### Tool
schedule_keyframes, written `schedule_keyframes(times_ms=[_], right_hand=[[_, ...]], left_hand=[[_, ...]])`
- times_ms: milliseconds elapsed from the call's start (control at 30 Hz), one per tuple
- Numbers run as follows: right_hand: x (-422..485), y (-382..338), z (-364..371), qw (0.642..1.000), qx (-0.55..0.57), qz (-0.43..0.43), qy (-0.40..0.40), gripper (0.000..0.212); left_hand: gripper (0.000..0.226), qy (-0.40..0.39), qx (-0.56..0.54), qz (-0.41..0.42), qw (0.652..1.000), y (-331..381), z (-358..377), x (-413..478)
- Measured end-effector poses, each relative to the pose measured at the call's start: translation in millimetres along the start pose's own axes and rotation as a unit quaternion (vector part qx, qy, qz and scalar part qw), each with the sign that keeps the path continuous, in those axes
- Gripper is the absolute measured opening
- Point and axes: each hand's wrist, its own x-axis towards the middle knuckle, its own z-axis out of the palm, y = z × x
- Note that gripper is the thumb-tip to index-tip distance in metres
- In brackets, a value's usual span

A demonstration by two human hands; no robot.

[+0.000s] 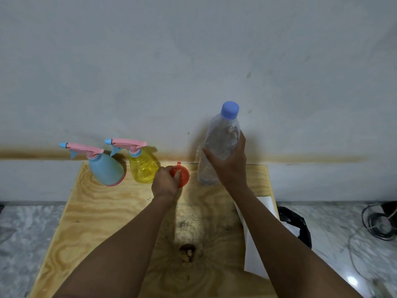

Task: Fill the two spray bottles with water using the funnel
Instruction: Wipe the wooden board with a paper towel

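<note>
The right hand is wrapped around the middle of a big clear water bottle. The fingers curl round one side and the thumb round the other. The bottle has water in it and its blue cap is on. It leans a little and is by the far edge of the tabletop, toward the right corner. I cannot tell if its bottom sits on the wood or is lifted a bit.

The left hand holds the orange funnel, with the fingers curled over its near side. The funnel is close to the far edge, about in the middle, between the water bottle and the spray bottles.

Just beside the funnel, on its left, stands the yellow spray bottle. You can see through it. Next to that one, nearer the far left corner, stands the blue spray bottle. The two are very close together. Both have pink tops with small blue tips, and both tops are on and point left.

A white sheet of paper lies along the right edge of the tabletop, partly under the right arm. A black bag is on the floor just past that edge. Some dark cables lie on the floor farther right.
</note>
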Motion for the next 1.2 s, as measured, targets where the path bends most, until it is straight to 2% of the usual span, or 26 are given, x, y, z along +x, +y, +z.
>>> schedule_keyframes(times_ms=[267, 367, 467, 567, 667, 800, 933, 1000, 1200], right_hand=[[-15, -3, -21, 0.998, -0.044, -0.003, -0.044, 0.099], [-44, 14, -47, 0.995, -0.096, 0.0, -0.025, 0.077], [-90, 44, -79, 0.987, -0.161, 0.004, -0.026, 0.054], [-132, 74, -102, 0.969, -0.245, 0.029, -0.026, 0.041], [-160, 101, -116, 0.935, -0.345, 0.076, -0.038, 0.045], [-187, 120, -121, 0.884, -0.439, 0.137, -0.09, 0.07], [-197, 130, -113, 0.872, -0.464, 0.132, -0.082, 0.081], [-200, 137, -109, 0.871, -0.477, 0.109, -0.048, 0.072], [-201, 148, -112, 0.885, -0.459, 0.075, 0.012, 0.021]], left_hand=[[0.057, -0.012, -0.012, -0.006, 1.0, -5, -2, -61], [0.059, -0.059, 0.048, 0.027, 0.997, -9, 9, -106], [0.058, -0.094, 0.082, 0.024, 0.992, -16, 23, -137], [0.062, -0.121, 0.137, 0.029, 0.983, -25, 35, -154], [0.077, -0.138, 0.189, 0.047, 0.971, -31, 42, -159], [0.084, -0.141, 0.21, 0.053, 0.966, -35, 47, -161], [0.086, -0.15, 0.213, 0.048, 0.964, -35, 48, -160], [0.086, -0.152, 0.216, 0.044, 0.964, -34, 49, -159], [0.085, -0.149, 0.215, 0.042, 0.964, -34, 49, -160]])
